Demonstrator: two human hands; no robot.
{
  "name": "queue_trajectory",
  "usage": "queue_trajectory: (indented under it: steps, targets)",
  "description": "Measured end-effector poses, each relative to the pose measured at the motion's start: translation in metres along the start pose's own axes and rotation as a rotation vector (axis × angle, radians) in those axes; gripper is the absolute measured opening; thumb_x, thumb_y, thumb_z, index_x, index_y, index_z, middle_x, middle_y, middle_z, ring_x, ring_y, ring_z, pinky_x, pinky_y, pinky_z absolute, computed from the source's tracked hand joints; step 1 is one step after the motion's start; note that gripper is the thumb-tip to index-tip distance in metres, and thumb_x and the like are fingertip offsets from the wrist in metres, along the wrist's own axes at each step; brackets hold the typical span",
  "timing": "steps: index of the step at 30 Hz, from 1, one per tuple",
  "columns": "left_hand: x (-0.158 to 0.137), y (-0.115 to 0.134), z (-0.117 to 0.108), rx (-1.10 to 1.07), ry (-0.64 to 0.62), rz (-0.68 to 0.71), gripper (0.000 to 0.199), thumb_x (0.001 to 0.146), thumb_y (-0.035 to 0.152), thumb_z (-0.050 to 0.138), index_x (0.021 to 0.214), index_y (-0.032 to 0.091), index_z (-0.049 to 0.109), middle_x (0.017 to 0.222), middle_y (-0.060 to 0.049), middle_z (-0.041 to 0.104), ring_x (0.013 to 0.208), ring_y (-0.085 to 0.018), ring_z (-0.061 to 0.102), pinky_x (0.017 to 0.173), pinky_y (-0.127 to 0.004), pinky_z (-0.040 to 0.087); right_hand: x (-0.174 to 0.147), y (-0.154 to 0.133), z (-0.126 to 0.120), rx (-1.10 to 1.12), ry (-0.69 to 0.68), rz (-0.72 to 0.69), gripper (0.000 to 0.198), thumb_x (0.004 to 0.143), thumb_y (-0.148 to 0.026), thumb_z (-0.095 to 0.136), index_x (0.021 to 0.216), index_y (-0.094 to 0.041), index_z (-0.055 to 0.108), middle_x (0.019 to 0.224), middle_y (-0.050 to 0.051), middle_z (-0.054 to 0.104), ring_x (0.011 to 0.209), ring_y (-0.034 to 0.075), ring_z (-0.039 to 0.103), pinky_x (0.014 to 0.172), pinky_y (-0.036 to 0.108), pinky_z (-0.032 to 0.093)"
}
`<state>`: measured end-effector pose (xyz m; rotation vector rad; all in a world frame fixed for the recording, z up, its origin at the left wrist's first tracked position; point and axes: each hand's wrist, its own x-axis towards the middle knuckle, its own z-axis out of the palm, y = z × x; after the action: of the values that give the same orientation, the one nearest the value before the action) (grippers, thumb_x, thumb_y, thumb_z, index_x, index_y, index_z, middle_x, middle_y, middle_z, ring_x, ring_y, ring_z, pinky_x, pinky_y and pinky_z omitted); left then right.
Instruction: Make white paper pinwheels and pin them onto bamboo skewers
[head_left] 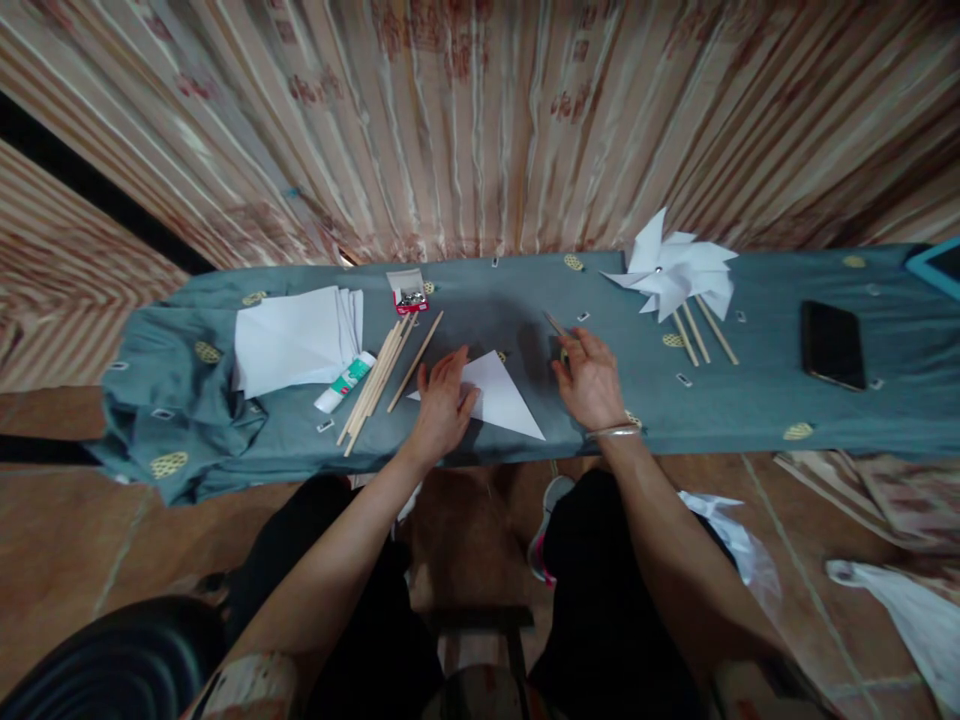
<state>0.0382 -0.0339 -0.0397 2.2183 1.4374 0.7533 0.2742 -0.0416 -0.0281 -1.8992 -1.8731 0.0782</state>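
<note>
My left hand (442, 405) presses on a white paper folded into a triangle (501, 395), its fingers bent over the paper's left part. My right hand (590, 380) is closed around what looks like scissors (556, 325); a thin pointed tip sticks out past the fingers, and most of the tool is hidden. A small gap lies between this hand and the paper. Left of my left hand are several wooden sticks (381, 380), one lying apart from the bundle, and a green and white glue stick (345, 382).
A stack of white paper (292, 340) lies at the left, near an opened small red box (409, 300) of metal pins. Finished paper pinwheels (679, 265) on sticks lie at the right, then a dark phone (832, 345). A pleated curtain (480, 130) hangs behind the cloth-covered table (720, 410).
</note>
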Motion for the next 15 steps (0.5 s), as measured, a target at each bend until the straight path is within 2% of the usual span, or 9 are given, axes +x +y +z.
queue_trajectory:
  steps: [2, 5, 11, 13, 15]
  targets:
    - [0.001, 0.002, -0.003, -0.049, 0.042, 0.037, 0.056, 0.089, 0.022, 0.050, 0.143, 0.018, 0.038, 0.130, -0.015, 0.062, 0.127, -0.028, 0.051, 0.115, -0.057, 0.025, 0.001, -0.010, 0.004, 0.174, 0.010, -0.049, 0.039, 0.089, -0.024, 0.048, 0.124, -0.014, 0.062, 0.133, 0.017, 0.061, 0.125, 0.030, 0.055, 0.106, 0.049, 0.043]
    - [0.001, 0.006, -0.011, -0.138, 0.089, 0.096, 0.052, 0.087, 0.020, 0.051, 0.138, 0.017, 0.043, 0.120, -0.013, 0.065, 0.114, -0.025, 0.059, 0.113, -0.051, 0.033, 0.001, -0.026, 0.008, 0.399, -0.068, -0.007, 0.036, 0.091, -0.030, 0.049, 0.121, -0.018, 0.064, 0.120, 0.012, 0.071, 0.109, 0.026, 0.066, 0.098, 0.043, 0.051]
    - [-0.001, 0.024, -0.030, -0.236, 0.148, 0.149, 0.041, 0.087, 0.017, 0.053, 0.128, 0.021, 0.054, 0.096, -0.004, 0.068, 0.104, -0.021, 0.062, 0.108, -0.047, 0.041, 0.003, -0.035, 0.007, 0.721, -0.246, 0.082, 0.040, 0.085, -0.038, 0.061, 0.118, -0.015, 0.064, 0.102, 0.011, 0.075, 0.093, 0.022, 0.071, 0.084, 0.037, 0.055]
    - [-0.003, 0.030, -0.037, -0.245, 0.168, 0.195, 0.030, 0.087, 0.014, 0.051, 0.114, 0.020, 0.064, 0.101, -0.006, 0.066, 0.104, -0.020, 0.062, 0.105, -0.044, 0.045, 0.005, -0.031, 0.006, 0.835, -0.311, 0.147, 0.043, 0.081, -0.040, 0.066, 0.115, -0.015, 0.065, 0.089, 0.008, 0.076, 0.078, 0.020, 0.070, 0.073, 0.034, 0.056]
    - [-0.006, 0.034, -0.043, -0.262, 0.180, 0.250, 0.024, 0.086, 0.011, 0.050, 0.095, 0.021, 0.070, 0.097, -0.005, 0.064, 0.109, -0.020, 0.060, 0.101, -0.042, 0.048, 0.007, -0.027, 0.004, 0.951, -0.375, 0.218, 0.045, 0.075, -0.044, 0.071, 0.109, -0.016, 0.067, 0.077, 0.004, 0.074, 0.064, 0.016, 0.066, 0.061, 0.030, 0.053]
